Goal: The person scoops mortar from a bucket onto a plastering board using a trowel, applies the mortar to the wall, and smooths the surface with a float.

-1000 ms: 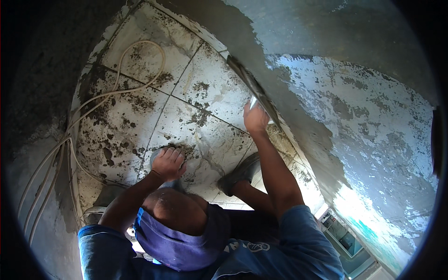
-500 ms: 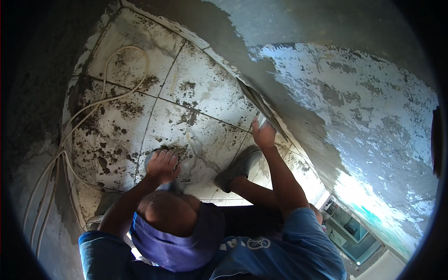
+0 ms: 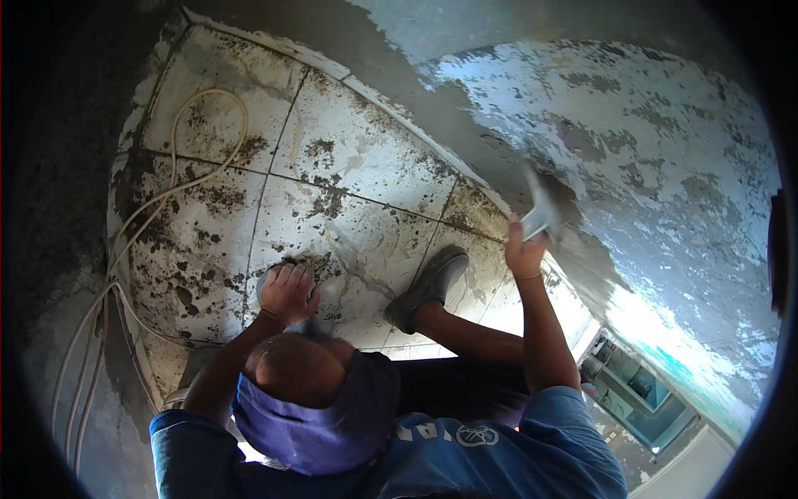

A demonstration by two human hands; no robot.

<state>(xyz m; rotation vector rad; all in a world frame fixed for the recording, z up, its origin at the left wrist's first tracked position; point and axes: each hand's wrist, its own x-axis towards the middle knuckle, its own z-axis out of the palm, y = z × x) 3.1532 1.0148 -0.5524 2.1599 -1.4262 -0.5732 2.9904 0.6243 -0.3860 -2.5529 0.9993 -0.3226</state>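
My right hand (image 3: 527, 252) grips the pale handle of a plastering float (image 3: 540, 212), whose blurred blade lies against the wet grey plaster band (image 3: 461, 125) low on the right wall. My left hand (image 3: 287, 293), fingers curled, is over a grey object I cannot make out, above my bent knee (image 3: 295, 370) in purple cloth. My right foot, in a grey boot (image 3: 428, 287), stands on the white tiled floor (image 3: 357, 141), spattered with dark mortar lumps.
Pale cables (image 3: 212, 175) loop over the left floor and up the dark left wall (image 3: 62, 249). The right wall (image 3: 648, 166) has patchy, flaking white paint. At the lower right is a teal recessed opening (image 3: 636, 391) with things inside.
My right hand has moved rightward with the float, from along the floor edge onto the plaster band, and the blade has changed angle. My left hand stays in place.
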